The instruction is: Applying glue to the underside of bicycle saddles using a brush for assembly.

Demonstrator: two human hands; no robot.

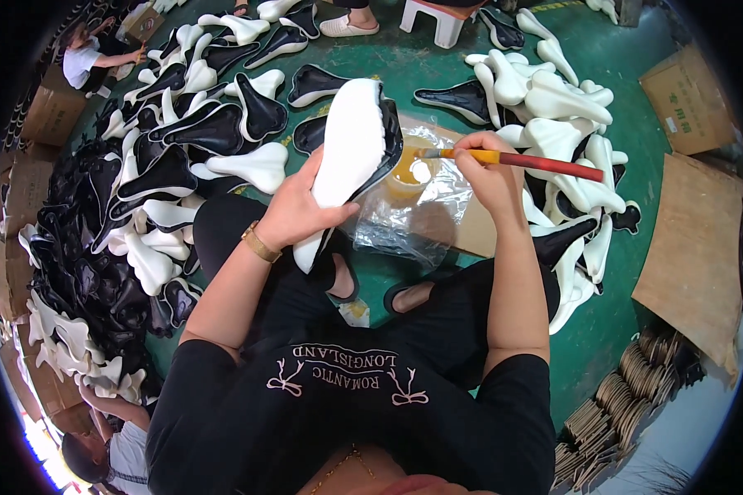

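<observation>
My left hand (pixel 300 205) is closed around a bike saddle (pixel 351 148), held up at a tilt with its white foam side showing and its black base at the right edge. A paintbrush (pixel 553 164) with a red and yellow handle lies in the closed fingers of my right hand (pixel 489 169), pointing left. Its bristle end is close to the saddle's right edge; whether they touch I cannot tell. Below the brush tip stands a bowl of yellowish liquid (pixel 406 183), partly hidden by the saddle, on clear plastic sheeting (pixel 400 235) over cardboard (pixel 476 229).
Many white and black saddle parts (pixel 252 169) are heaped on the green floor at left, with another pile (pixel 553 95) at right. Cardboard boxes (pixel 687 99) and a brown board (pixel 692 264) line the right side. Two people (pixel 87 62) work at far left and lower left; a stool (pixel 437 21) stands ahead.
</observation>
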